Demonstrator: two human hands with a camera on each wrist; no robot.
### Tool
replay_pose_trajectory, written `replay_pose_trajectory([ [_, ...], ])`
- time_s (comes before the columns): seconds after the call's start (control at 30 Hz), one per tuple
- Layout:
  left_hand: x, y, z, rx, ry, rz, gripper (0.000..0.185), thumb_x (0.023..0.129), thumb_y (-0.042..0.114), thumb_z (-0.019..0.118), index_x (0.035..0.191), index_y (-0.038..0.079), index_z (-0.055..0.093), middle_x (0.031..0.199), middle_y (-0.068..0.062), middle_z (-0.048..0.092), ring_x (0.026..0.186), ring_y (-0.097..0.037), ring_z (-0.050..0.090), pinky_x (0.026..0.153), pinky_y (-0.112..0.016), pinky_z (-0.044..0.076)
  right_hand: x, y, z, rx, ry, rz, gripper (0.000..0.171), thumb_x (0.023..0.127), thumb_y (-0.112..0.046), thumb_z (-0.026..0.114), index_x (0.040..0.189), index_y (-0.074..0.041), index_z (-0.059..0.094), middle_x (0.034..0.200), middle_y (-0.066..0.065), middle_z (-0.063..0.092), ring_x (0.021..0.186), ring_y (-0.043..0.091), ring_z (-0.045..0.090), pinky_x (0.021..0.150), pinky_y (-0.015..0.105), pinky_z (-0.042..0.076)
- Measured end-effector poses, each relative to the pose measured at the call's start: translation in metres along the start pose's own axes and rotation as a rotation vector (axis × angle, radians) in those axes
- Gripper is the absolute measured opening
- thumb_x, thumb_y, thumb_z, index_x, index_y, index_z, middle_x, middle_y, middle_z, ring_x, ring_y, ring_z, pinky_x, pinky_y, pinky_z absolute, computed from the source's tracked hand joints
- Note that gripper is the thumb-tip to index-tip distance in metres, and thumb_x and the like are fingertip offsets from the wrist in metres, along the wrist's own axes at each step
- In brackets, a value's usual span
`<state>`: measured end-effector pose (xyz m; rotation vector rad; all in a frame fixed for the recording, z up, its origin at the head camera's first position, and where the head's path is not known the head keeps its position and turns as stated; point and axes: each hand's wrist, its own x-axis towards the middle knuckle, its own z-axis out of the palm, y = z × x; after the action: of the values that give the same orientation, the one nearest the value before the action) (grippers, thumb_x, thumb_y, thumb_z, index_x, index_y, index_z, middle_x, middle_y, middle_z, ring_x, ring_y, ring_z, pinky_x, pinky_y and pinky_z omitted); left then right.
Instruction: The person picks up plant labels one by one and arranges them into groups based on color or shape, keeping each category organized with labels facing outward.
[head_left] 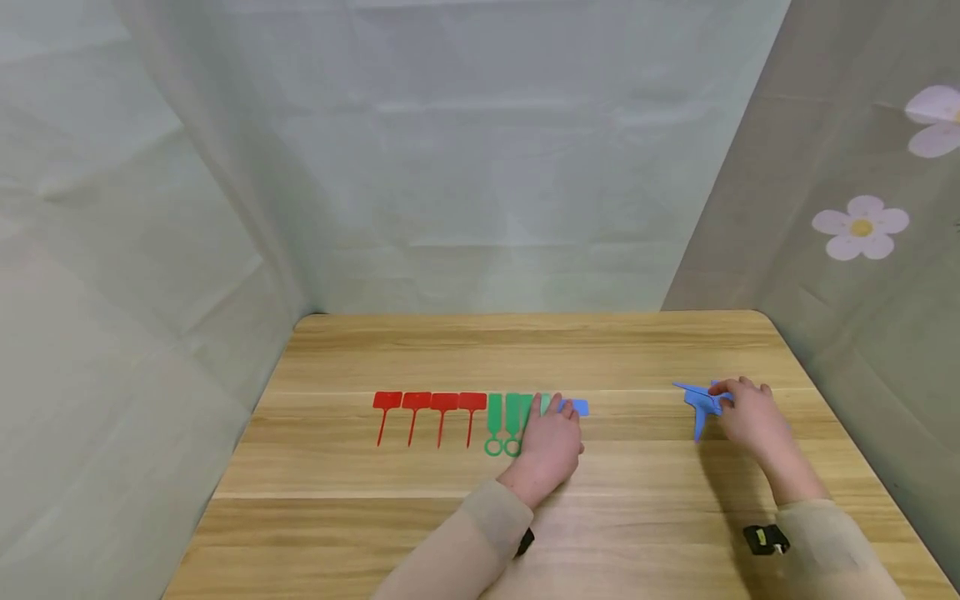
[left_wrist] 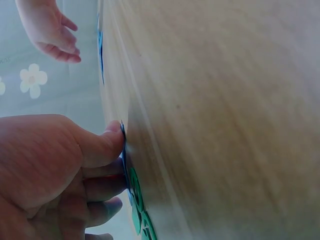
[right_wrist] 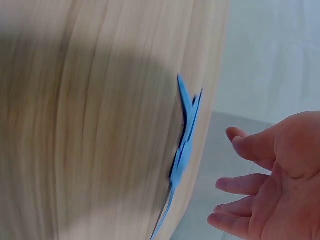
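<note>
1. While the left hand (head_left: 551, 446) presses straight fingers (left_wrist: 102, 175) on a flat blue plastic tag (head_left: 578, 407) beside green tags (head_left: 510, 417), red tags (head_left: 427, 410) line the wooden tabletop (head_left: 450, 350).
2. Right hand (head_left: 750, 412) hovers, fingers (right_wrist: 240, 185) spread, over loose blue tags (head_left: 699, 402).

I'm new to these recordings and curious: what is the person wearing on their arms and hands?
Both hands are bare: no gloves or rings show on the left hand or the right hand. Each arm wears a long beige sleeve that ends at the wrist. A small black device with a pale patch sits at the right wrist, and the edge of a similar black piece shows under the left wrist.
</note>
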<state>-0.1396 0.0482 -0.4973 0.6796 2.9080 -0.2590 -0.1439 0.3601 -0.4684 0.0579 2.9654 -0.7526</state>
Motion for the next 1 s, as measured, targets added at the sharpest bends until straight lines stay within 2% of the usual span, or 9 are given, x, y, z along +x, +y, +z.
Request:
replay_pose_trajectory([
  [0.2,-0.002,0.001,0.000,0.003,0.000,0.002,0.060,0.107,0.050,0.062,0.159,0.021,0.055,0.164,0.006,0.048,0.158,-0.017,0.034,0.129,-0.050,0.026,-0.004,0.014,-0.009,-0.038,0.000,0.042,0.036,0.109,-0.010,0.051,0.137,0.010,0.059,0.153,0.050,0.028,0.139,0.077,0.019,0.099,0.088,0.032],
  [0.3,-0.002,0.001,0.000,-0.002,0.002,-0.001,0.059,0.106,0.050,0.062,0.158,0.022,0.056,0.164,0.007,0.049,0.157,-0.017,0.035,0.129,-0.049,0.026,-0.005,0.019,-0.012,-0.058,-0.005,0.076,0.043,0.109,-0.020,0.054,0.139,0.012,0.056,0.148,0.050,0.034,0.133,0.074,0.026,0.094,0.085,0.038],
  [0.43,-0.001,0.001,0.001,0.003,0.009,-0.002,0.059,0.106,0.050,0.063,0.157,0.022,0.057,0.164,0.007,0.049,0.157,-0.017,0.035,0.129,-0.050,0.027,-0.001,0.024,-0.014,-0.081,-0.032,0.123,0.058,0.110,-0.034,0.054,0.144,0.014,0.050,0.143,0.050,0.036,0.129,0.073,0.028,0.092,0.083,0.041],
  [0.57,0.000,0.001,0.001,0.015,0.005,-0.004,0.059,0.106,0.050,0.062,0.158,0.023,0.056,0.164,0.007,0.049,0.157,-0.017,0.035,0.128,-0.050,0.027,0.006,0.026,-0.013,-0.098,-0.075,0.151,0.071,0.112,-0.046,0.050,0.149,0.014,0.044,0.149,0.053,0.027,0.133,0.078,0.019,0.097,0.087,0.035],
  [0.83,0.001,0.002,-0.001,0.021,0.006,-0.005,0.059,0.106,0.050,0.062,0.158,0.023,0.056,0.164,0.007,0.049,0.157,-0.017,0.036,0.128,-0.050,0.028,0.018,0.023,-0.005,-0.128,-0.107,0.191,0.079,0.113,-0.052,0.042,0.156,0.014,0.035,0.155,0.054,0.013,0.141,0.080,0.004,0.102,0.090,0.029],
  [1.0,0.002,0.002,-0.002,0.016,0.002,-0.006,0.060,0.106,0.050,0.063,0.158,0.022,0.056,0.164,0.007,0.049,0.157,-0.017,0.036,0.128,-0.050,0.028,0.025,0.017,-0.001,-0.145,-0.113,0.232,0.078,0.113,-0.052,0.043,0.152,0.016,0.041,0.158,0.051,0.015,0.145,0.076,0.002,0.106,0.088,0.028],
])
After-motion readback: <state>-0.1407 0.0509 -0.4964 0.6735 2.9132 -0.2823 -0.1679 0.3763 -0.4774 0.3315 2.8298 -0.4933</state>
